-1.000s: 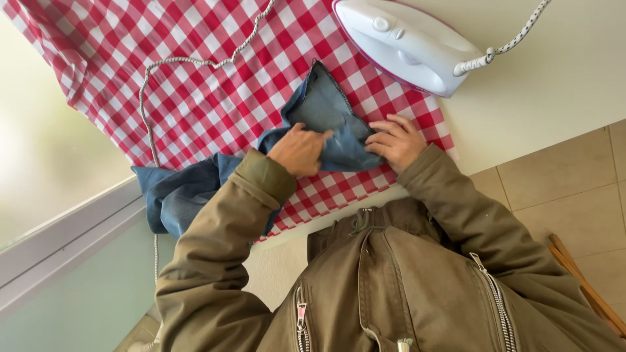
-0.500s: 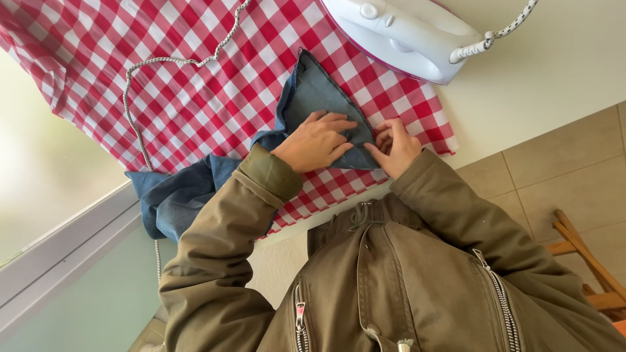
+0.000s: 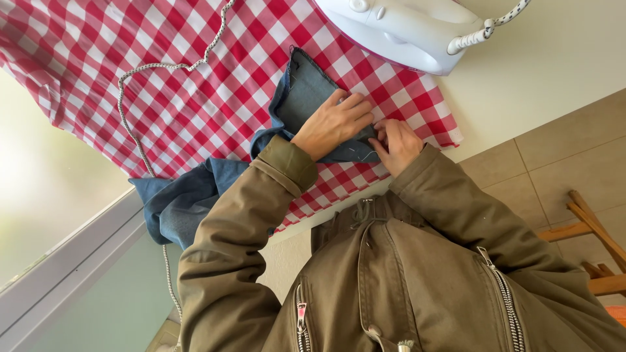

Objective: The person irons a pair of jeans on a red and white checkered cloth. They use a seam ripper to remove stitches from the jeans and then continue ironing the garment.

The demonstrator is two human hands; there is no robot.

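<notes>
Left hand (image 3: 336, 124) lies flat, pinning the jeans (image 3: 306, 98); right hand (image 3: 394, 143) seemingly pinches the hem. Keep the fold taut.

Beige floor tiles (image 3: 554, 169), wooden furniture legs (image 3: 596, 234), bright window (image 3: 45, 215) with daylight.

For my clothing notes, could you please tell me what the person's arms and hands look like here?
Both arms are covered by long sleeves of an olive-brown jacket with silver zips on the chest. The left sleeve ends in a turned-back, greener cuff at the wrist. The left hand and right hand are bare, with no gloves; no rings or watch show.
</notes>
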